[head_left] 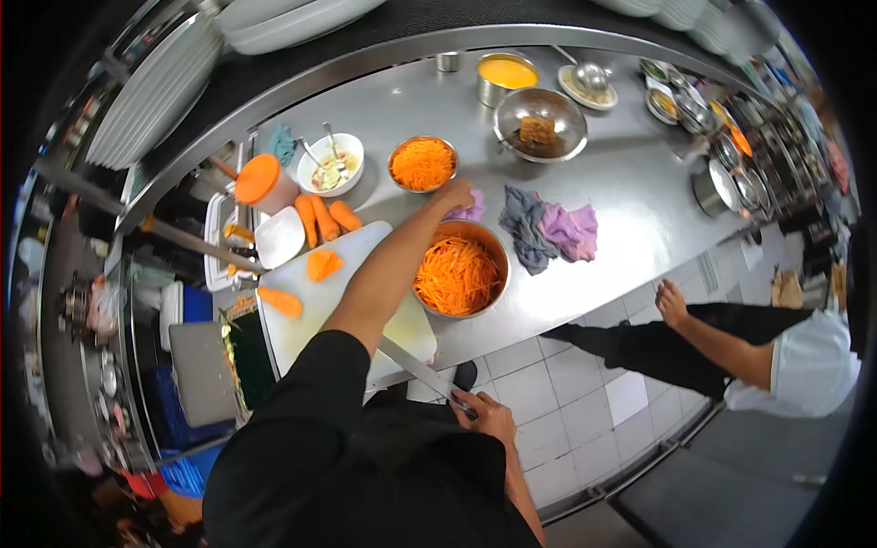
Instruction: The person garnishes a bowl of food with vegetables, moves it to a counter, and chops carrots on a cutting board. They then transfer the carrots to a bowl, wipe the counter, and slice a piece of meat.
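Observation:
My left hand [455, 195] reaches across the counter, its fingers closed on a small purple cloth [469, 207] between two metal bowls. Just nearer to me, a steel bowl of carrot strips [459, 274] stands at the counter's edge. Farther off is a smaller bowl of shredded carrot [423, 164]. Low by my body, my right hand [489, 418] grips the handle of a long knife [416, 365], its blade over the corner of a white cutting board [365, 251]. A cut carrot piece [324, 265] and a carrot [280, 302] lie on the board, partly behind my left arm.
Whole carrots [325, 217], a white dish [280, 237] and an orange-lidded tub [265, 183] stand beyond the board. Grey and purple cloths [548, 228] lie to the right. A steel bowl [541, 125] stands farther back. Another person [740, 347] walks past on the right.

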Available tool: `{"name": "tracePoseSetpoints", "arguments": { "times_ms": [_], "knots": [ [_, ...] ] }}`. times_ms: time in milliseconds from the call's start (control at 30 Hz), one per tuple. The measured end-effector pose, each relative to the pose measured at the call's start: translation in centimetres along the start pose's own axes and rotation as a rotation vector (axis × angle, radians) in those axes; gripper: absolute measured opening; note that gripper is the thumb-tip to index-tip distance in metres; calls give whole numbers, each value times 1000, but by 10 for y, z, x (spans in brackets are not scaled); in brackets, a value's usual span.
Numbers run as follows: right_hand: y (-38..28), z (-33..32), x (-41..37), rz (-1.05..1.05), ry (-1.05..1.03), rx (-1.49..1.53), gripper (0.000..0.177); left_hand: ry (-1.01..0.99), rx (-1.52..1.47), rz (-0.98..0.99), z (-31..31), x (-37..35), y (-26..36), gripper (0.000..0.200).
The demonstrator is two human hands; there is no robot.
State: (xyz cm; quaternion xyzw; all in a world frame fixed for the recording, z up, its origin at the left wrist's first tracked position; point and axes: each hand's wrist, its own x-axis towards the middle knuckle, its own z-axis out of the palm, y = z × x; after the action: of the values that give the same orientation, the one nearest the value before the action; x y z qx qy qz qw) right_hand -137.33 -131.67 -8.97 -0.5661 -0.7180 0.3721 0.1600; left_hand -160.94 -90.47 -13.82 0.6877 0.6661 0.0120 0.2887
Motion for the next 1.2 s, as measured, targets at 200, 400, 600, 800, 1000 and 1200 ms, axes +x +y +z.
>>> {"name": "tracePoseSetpoints", "arguments": {
  "times_ms": [200,400,600,800,1000,1200],
  "knots": [
    [32,-31,12,-80,-126,38,24,798,-239,218,-80,-104,16,45],
    [50,-64,7,98,-276,210,25,699,-726,-44,-108,-250,-58,48],
    [53,-78,-23,212,-192,266,24,275,-197,-400,11,-258,-116,59],
    [34,-61,-73,298,-6,221,22,962,67,129,99,-234,-139,57],
    [23,-25,-129,475,136,377,21,894,-85,194,102,-241,-137,41],
    [15,1,-176,496,313,503,19,644,-359,111,193,-378,-76,42]
  ]
}}
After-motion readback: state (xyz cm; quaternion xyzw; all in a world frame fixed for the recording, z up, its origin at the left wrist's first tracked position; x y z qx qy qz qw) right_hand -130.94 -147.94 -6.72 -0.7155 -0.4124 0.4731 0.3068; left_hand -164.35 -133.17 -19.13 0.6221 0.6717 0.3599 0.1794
